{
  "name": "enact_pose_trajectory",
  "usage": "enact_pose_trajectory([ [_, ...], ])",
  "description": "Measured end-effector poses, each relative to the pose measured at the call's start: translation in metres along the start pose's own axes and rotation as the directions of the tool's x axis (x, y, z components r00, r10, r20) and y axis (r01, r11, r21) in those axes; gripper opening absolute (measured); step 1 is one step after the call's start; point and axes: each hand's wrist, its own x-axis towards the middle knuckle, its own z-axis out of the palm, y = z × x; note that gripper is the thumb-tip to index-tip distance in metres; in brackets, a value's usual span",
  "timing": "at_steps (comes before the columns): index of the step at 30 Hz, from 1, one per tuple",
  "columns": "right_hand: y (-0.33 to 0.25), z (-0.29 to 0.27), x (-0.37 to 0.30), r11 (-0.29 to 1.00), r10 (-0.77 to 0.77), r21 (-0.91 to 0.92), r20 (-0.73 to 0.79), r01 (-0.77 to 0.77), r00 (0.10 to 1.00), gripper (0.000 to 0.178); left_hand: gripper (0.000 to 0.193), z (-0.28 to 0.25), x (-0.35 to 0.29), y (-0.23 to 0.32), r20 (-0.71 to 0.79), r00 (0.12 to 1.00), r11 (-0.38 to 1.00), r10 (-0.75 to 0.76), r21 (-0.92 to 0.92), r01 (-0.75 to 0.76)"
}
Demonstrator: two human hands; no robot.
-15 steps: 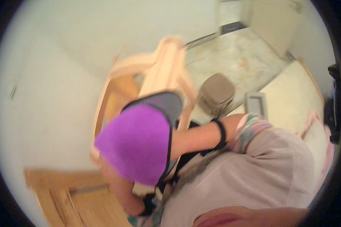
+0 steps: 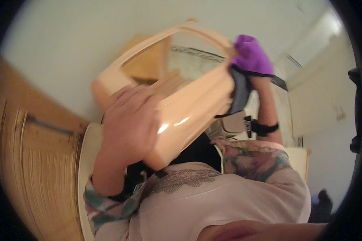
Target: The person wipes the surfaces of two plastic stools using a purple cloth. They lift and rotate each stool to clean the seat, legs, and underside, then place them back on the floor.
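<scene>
A glossy peach-coloured stool-like frame (image 2: 189, 108) is held up tilted in front of my chest, its open side facing the wall. My left hand (image 2: 130, 120) lies over its near left corner, fingers wrapped on the edge and slightly blurred. At the frame's upper right end, a purple mitt-like cloth (image 2: 251, 56) with black edging and a grey side covers my right hand (image 2: 253, 66). The cloth touches the frame there. It hides my right fingers, so only the wrist and forearm show below it.
A wooden door or panel (image 2: 40, 168) stands at the left. Behind the frame is an orange-brown wooden piece (image 2: 147, 60) by the pale wall (image 2: 68, 52). A brownish-grey stool or bin (image 2: 232, 122) sits beyond the frame's lower edge. Dark items (image 2: 321, 205) lie at the lower right.
The peach frame has been lifted and turned, coming nearer to me. My right hand with the purple cloth has moved up and right. My left hand now shows clearly on the frame.
</scene>
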Motion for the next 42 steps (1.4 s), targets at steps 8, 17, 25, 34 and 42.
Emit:
enact_pose_trajectory([
  [8, -0.085, -0.006, 0.022, 0.859, -0.444, 0.359, 0.166, 0.366, 0.881, 0.032, 0.034, -0.039, 0.033, 0.005, -0.107, 0.99, 0.994, -0.087, -0.07, 0.08],
  [17, -0.1, 0.002, 0.007, 0.908, -0.363, 0.297, 0.211, 0.295, 0.908, 0.029, 0.04, -0.068, -0.026, 0.007, -0.192, 0.967, 0.986, -0.165, -0.066, 0.155],
  [25, -0.125, 0.008, 0.001, 0.916, -0.384, 0.231, 0.271, 0.328, 0.883, 0.027, 0.042, -0.073, -0.053, 0.026, -0.126, 0.973, 0.98, -0.192, 0.024, 0.196],
  [34, -0.109, 0.019, -0.014, 0.902, -0.417, 0.181, 0.134, 0.392, 0.899, 0.029, 0.045, -0.125, -0.058, 0.066, -0.075, 0.974, 0.96, -0.215, 0.167, 0.225],
  [42, -0.114, 0.021, -0.055, 0.975, -0.204, 0.124, 0.19, 0.183, 0.96, 0.023, 0.049, -0.196, -0.072, 0.105, -0.126, 0.986, 0.899, -0.104, 0.413, 0.148],
])
